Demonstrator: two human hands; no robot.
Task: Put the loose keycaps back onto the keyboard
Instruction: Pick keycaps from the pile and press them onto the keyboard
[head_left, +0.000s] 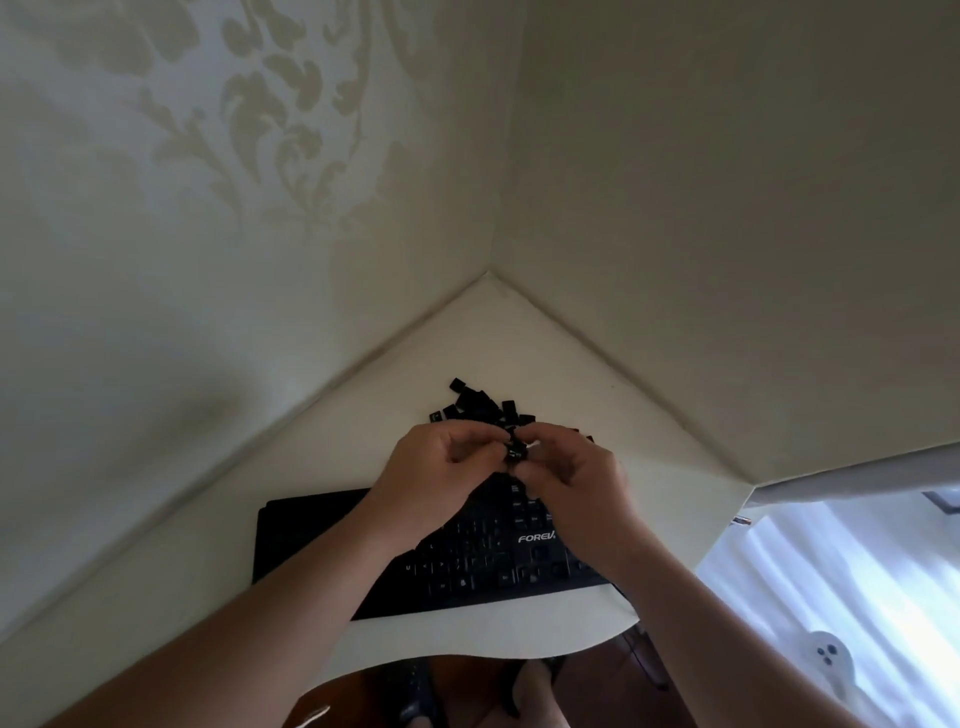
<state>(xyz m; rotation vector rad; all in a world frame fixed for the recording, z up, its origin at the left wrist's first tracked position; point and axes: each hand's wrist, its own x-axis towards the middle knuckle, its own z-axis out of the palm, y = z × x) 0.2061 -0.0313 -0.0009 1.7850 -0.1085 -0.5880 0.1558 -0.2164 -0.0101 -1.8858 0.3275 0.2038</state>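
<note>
The keyboard (467, 561) is black, flat and oblong, with faint pale legends on its keys and a white brand mark "FOREV…" partly covered by a wrist; it lies on the cream desk (467, 634) in the corner where two walls meet; its long axis runs from left to right across the view, rising slightly toward the left, with the near long edge facing the person; its left part looks plain dark, and detail there cannot be made out; above its middle, the left hand (441, 462) has its fingers curled inward, its grip meeting the right one on a single small black keycap (515, 451); whether the left fingertips truly pinch it cannot be told; the right hand (569, 467) pinches that keycap between thumb and fingers, held up off the keys; the cap shows a small pale mark; which way it faces is too small to tell; beyond the hands, toward the corner, the loose keycaps (475, 402) lie in a jumbled black pile on the desk, tilted every way, just behind the keyboard's far edge.
</note>
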